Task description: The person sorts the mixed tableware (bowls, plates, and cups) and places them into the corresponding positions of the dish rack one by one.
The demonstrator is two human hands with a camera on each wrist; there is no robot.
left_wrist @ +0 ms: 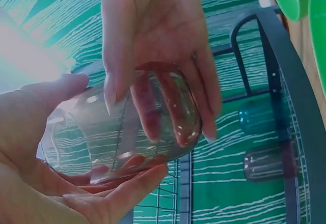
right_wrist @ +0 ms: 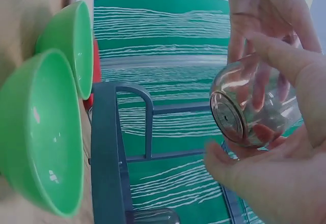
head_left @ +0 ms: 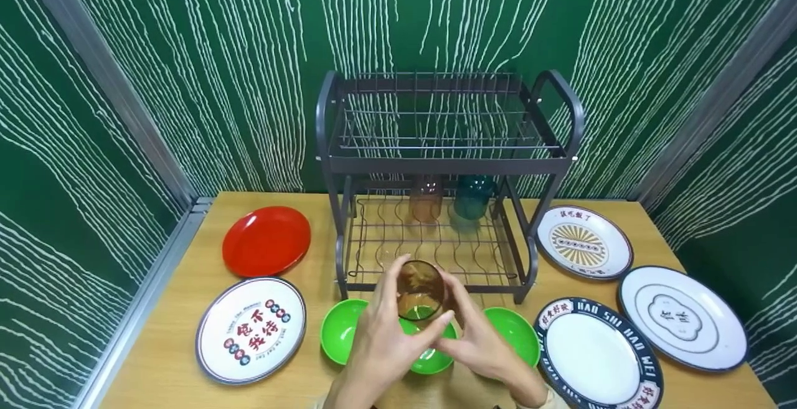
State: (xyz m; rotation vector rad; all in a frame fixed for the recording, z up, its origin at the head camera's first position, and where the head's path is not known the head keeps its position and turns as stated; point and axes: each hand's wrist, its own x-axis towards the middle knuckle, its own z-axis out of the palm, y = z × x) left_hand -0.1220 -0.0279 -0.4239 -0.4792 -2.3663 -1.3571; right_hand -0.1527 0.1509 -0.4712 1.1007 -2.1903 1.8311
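A clear brown glass (head_left: 421, 292) is held up in front of the rack, between both hands. My left hand (head_left: 387, 340) grips its left side, thumb and fingers curved around it. On the other side my right hand (head_left: 476, 334) curls its fingers and thumb around the glass. In the left wrist view the glass (left_wrist: 127, 127) lies tilted across the fingers, which show through its wall. Its round base faces the camera in the right wrist view, where the glass (right_wrist: 254, 102) sits between the two hands.
A dark two-tier dish rack (head_left: 448, 165) stands behind, with a pink glass (head_left: 426, 200) and a blue glass (head_left: 473, 197) on its lower tier. Green bowls (head_left: 514, 334) sit below the hands. A red plate (head_left: 266, 241) and a white plate (head_left: 252, 331) lie left; several plates (head_left: 682, 319) lie right.
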